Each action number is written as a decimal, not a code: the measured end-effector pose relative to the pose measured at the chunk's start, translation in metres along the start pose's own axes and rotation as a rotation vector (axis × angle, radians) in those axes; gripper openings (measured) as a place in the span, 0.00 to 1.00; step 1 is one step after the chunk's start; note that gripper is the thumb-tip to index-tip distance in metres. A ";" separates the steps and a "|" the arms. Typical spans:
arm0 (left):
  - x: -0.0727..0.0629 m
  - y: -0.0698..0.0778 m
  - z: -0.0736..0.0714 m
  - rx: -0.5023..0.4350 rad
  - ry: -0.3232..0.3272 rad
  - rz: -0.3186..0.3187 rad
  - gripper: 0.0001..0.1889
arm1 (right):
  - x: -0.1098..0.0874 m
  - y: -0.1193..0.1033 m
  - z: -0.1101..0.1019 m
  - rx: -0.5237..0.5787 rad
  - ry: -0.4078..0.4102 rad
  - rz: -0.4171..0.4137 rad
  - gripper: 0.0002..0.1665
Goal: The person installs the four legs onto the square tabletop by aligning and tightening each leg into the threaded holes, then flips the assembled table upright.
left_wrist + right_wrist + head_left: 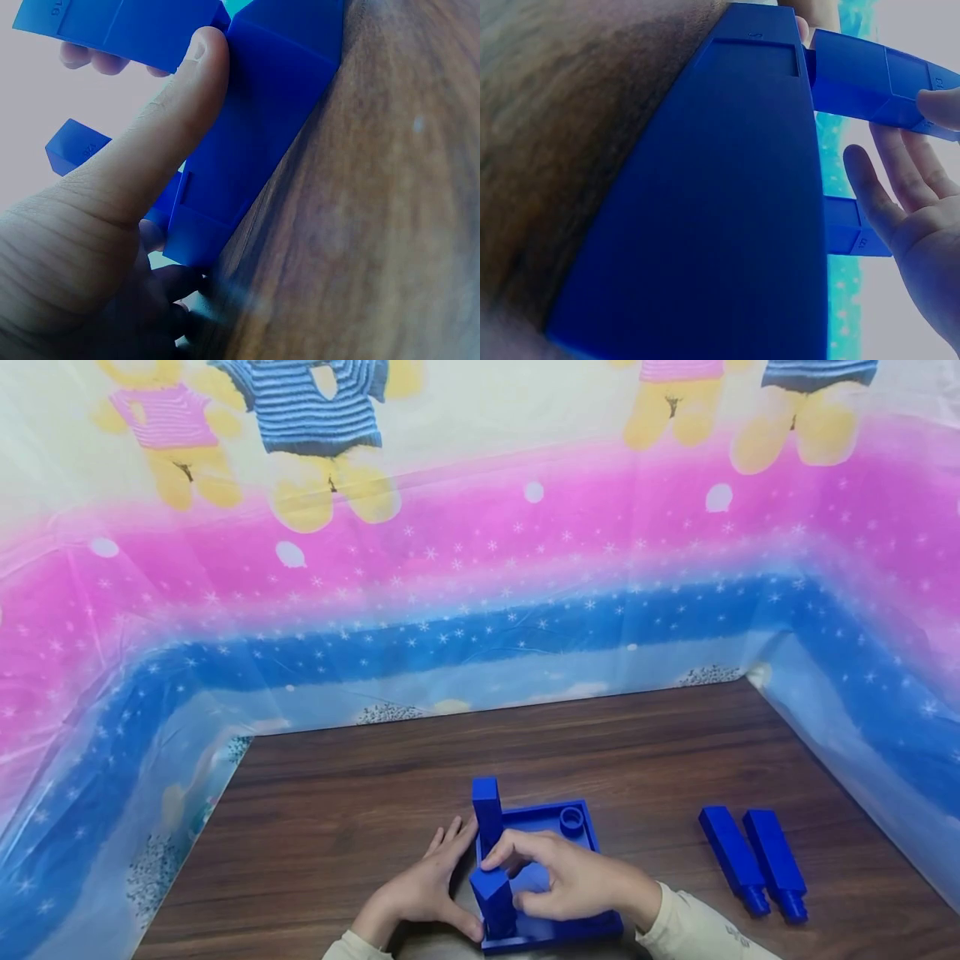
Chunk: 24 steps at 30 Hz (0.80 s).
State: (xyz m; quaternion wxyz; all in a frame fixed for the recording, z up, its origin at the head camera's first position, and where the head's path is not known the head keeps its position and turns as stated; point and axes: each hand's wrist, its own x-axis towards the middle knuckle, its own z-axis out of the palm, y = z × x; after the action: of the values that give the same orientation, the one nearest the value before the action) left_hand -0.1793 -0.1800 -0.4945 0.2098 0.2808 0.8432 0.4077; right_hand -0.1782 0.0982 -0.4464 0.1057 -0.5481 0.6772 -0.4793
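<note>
A shallow blue square tabletop (pixel 551 937) lies upside down on the table, its raised rim facing up. Two square blue legs stand on its left side: a back leg (pixel 487 810) and a front leg (pixel 495 906). My right hand (pixel 577 877) pinches the front leg between thumb and fingers; the right wrist view shows the thumb on one face of this leg (pixel 885 79). Along the tabletop's left side lies my left hand (pixel 423 889), thumb straight against the front corner and fingers stretched toward the back leg. The front-leg joint is partly hidden.
Two loose blue legs (pixel 753 860) with threaded ends lie side by side to the right. An uncovered round socket (pixel 572 821) shows in the tabletop's back right corner. Behind the brown wooden table (pixel 360 768) hangs a patterned curtain (pixel 465 560).
</note>
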 end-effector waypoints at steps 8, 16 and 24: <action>0.001 0.000 0.002 0.020 0.014 0.010 0.72 | 0.001 0.000 0.000 0.010 0.001 -0.011 0.28; 0.001 -0.001 0.002 0.030 0.010 0.027 0.72 | 0.003 -0.001 0.005 0.010 0.008 -0.023 0.31; 0.000 -0.001 0.001 0.036 0.009 0.027 0.72 | 0.002 0.002 0.007 -0.033 0.007 -0.110 0.37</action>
State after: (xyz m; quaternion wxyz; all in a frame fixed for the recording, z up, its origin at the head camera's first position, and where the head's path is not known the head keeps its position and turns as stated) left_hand -0.1786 -0.1800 -0.4956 0.1955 0.2943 0.8474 0.3964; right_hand -0.1755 0.0922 -0.4509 0.0676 -0.5847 0.6543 -0.4749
